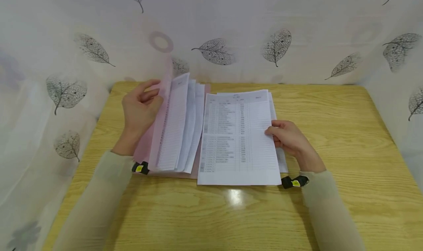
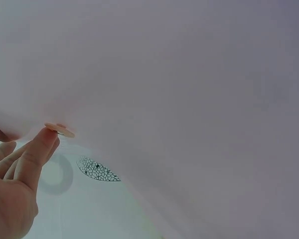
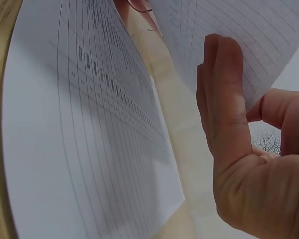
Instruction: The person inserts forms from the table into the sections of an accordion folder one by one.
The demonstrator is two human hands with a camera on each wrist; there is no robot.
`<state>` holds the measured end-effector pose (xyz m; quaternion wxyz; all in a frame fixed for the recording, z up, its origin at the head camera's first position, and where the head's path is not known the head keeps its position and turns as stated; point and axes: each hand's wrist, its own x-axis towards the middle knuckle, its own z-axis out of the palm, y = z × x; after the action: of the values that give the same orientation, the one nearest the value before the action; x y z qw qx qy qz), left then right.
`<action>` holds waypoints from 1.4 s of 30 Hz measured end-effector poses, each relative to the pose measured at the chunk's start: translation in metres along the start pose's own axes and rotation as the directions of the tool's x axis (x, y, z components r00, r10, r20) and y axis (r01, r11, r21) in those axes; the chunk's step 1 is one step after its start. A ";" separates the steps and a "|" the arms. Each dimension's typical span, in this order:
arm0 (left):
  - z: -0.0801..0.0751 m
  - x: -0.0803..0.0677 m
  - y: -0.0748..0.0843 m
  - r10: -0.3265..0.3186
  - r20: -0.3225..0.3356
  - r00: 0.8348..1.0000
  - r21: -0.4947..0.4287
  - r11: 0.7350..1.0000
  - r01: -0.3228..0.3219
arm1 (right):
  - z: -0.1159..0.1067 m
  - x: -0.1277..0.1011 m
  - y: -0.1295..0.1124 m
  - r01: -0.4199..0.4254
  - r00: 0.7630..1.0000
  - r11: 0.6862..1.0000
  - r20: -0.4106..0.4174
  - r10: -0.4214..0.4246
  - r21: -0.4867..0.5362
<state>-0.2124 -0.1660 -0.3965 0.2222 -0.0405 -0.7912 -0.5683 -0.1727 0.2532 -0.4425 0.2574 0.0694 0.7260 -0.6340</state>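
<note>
A pink translucent folder (image 1: 143, 148) stands partly open on the table, several lined sheets (image 1: 177, 122) fanned upright inside its cover. My left hand (image 1: 140, 106) pinches the cover's outer edge between thumb and fingers. Close by the fingertips, the left wrist view shows a small round snap button (image 2: 60, 130) on the pink plastic. At the right, my right hand (image 1: 289, 138) pinches the right edge of a printed table sheet (image 1: 238, 144), thumb on its front and fingers behind. Under that raised sheet lies another printed sheet (image 3: 84, 149), seen from the right wrist.
The wooden table (image 1: 330, 115) extends to both sides and in front of the papers. Behind it hangs a pale curtain (image 1: 231, 19) with a leaf pattern, which also runs along the left and right sides. Light reflects off the tabletop near the sheet's lower edge.
</note>
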 end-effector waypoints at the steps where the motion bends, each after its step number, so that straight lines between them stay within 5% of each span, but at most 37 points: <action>1: 0.000 0.000 0.000 0.000 0.000 1.000 -0.001 1.000 0.000 | -0.001 -0.001 0.000 0.001 1.000 1.000 0.001 -0.001 -0.002; 19: -0.001 0.000 -0.001 0.009 -0.007 1.000 0.001 1.000 -0.009 | 0.007 -0.003 -0.008 0.048 0.999 0.999 0.012 -0.048 0.012; 42: -0.001 0.004 0.002 0.000 -0.031 1.000 -0.034 0.999 -0.001 | -0.009 -0.008 -0.003 0.067 0.998 0.996 -0.004 -0.067 -0.051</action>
<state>-0.2156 -0.1671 -0.3932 0.2337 -0.0357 -0.7780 -0.5821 -0.1693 0.2630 -0.4357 0.2357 0.0400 0.7446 -0.6233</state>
